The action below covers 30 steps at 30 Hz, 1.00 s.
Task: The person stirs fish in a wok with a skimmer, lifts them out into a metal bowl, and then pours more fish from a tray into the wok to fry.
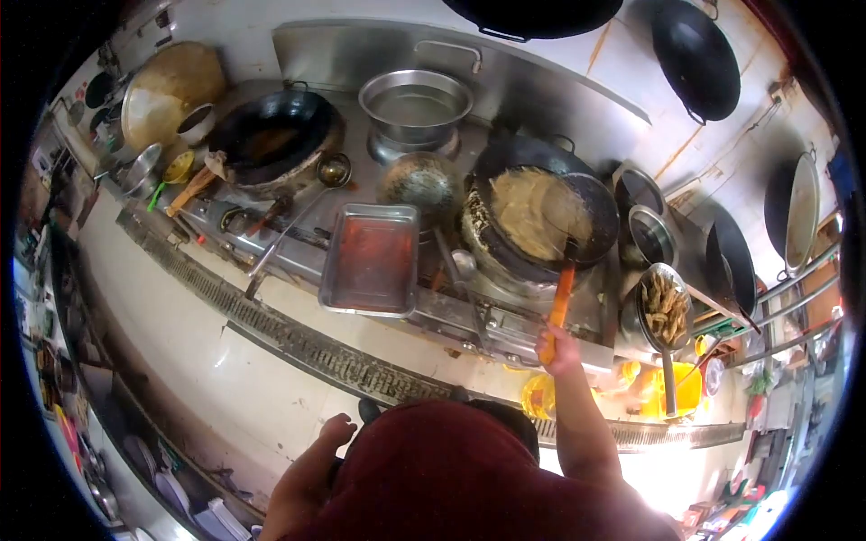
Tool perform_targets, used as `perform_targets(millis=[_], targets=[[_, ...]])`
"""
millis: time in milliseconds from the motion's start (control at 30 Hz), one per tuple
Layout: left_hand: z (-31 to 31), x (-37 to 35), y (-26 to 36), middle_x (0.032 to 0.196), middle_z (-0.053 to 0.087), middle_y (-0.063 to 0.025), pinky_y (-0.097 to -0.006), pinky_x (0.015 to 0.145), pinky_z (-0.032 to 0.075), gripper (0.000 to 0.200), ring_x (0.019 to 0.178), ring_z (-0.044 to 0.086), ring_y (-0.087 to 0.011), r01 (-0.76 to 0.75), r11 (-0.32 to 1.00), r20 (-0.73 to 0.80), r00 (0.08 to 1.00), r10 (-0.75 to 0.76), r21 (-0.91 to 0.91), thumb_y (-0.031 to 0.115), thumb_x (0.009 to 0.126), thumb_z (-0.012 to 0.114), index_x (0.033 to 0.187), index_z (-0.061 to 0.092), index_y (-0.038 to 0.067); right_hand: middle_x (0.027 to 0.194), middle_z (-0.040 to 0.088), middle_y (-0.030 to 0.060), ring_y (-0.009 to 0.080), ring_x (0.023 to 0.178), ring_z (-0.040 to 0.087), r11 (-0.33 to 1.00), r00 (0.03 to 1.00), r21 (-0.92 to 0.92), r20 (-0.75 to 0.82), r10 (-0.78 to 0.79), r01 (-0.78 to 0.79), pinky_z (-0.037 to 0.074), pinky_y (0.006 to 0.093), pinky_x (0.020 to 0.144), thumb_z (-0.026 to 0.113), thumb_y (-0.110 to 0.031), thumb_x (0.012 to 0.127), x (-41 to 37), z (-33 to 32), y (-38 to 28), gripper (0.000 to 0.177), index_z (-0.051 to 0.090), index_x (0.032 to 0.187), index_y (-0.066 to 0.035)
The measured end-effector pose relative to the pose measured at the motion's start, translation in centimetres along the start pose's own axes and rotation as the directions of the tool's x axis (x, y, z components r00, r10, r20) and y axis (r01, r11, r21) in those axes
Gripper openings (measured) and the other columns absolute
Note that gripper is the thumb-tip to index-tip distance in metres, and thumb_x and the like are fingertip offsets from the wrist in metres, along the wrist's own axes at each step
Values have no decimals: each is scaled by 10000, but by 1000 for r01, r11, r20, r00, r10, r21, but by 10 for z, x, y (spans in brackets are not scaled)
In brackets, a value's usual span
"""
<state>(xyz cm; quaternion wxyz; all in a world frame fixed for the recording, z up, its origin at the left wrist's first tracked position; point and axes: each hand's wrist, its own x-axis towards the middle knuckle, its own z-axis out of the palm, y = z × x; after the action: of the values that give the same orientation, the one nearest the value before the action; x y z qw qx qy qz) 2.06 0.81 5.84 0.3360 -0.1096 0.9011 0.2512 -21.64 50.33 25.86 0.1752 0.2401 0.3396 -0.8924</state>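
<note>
My right hand (pixel 560 348) is closed around the orange-brown wooden handle (pixel 562 296) of a round wire strainer (pixel 566 216). The strainer's head lies in a large black wok (pixel 496 162) on the right burner, against pale, foamy contents (pixel 528 207). My left hand (pixel 336 430) hangs low beside my body, over the floor, touching nothing; its fingers are partly spread. A metal tray (pixel 371 261) with a reddish bottom sits on the stove's front edge, left of the wok.
A second black wok (pixel 271 135) stands at the left. Behind is a steel basin (pixel 415 104) of liquid under a tap. A ladle (pixel 334 169) lies between. At the right, a strainer with browned food (pixel 666 307) rests on a pot, above yellow containers (pixel 672 389).
</note>
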Motion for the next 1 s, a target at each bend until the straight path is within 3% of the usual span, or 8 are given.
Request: perform_targets(millis=[33,333,467,567,633,733,867,1000], targets=[[-20,-14,22,1057,586,-156,-376,880,426,388,1016,538,-303,125,989,22,992,-123,-75,331,744,544,1023,585,66,673,515,29,141,542,473,1000,1000,11,13,2,-3,407,256,484,591,-145,797,-1,0,-1,249,499,1025,-109],[-24,-18,19,1062,584,-160,-384,872,430,404,1004,544,-310,109,993,11,994,-108,-53,334,735,547,1031,585,61,688,498,62,145,514,479,974,985,-221,-156,-80,44,423,256,449,482,-52,779,-8,32,-52,149,449,921,-81],[-6,1,-2,1059,586,-159,-383,868,432,402,1000,547,-312,66,997,-13,998,-66,-43,332,733,555,1030,585,64,678,489,76,143,511,473,986,960,-166,-273,-62,16,417,254,447,455,-37,753,7,48,-72,151,426,898,-69],[0,7,-10,1060,587,-157,-382,870,431,398,1004,546,-312,52,994,-24,998,-54,-94,328,730,561,1033,585,70,683,478,90,168,492,442,975,962,-163,-203,-184,152,374,279,416,442,-25,747,6,85,-67,150,398,889,-40],[7,12,-18,1066,585,-155,-381,875,428,404,1014,542,-310,42,947,22,999,-37,-318,331,730,563,1044,580,77,677,465,90,165,491,431,958,958,-221,-179,-224,183,370,281,422,425,-22,750,10,95,-69,146,380,888,-33],[4,6,-16,1079,579,-153,-379,883,424,406,1028,535,-303,91,962,43,996,-83,-259,333,737,564,1055,574,81,669,458,89,162,485,421,997,991,-42,-121,-62,57,371,275,430,417,-17,752,40,80,-83,135,373,880,-30],[-10,-10,-5,1077,578,-158,-378,879,426,396,1026,535,-302,114,984,2,993,-114,-138,332,745,558,1042,577,70,664,454,90,161,485,418,997,984,-40,-165,-70,64,372,272,438,414,-21,754,48,99,-91,130,367,875,-22],[18,5,-43,1067,580,-162,-377,874,427,388,1017,538,-305,15,949,-39,999,-28,-314,328,744,558,1026,580,61,648,438,88,154,480,409,991,983,-42,-132,-130,126,382,249,433,418,-15,753,44,121,-91,113,363,851,-9]])
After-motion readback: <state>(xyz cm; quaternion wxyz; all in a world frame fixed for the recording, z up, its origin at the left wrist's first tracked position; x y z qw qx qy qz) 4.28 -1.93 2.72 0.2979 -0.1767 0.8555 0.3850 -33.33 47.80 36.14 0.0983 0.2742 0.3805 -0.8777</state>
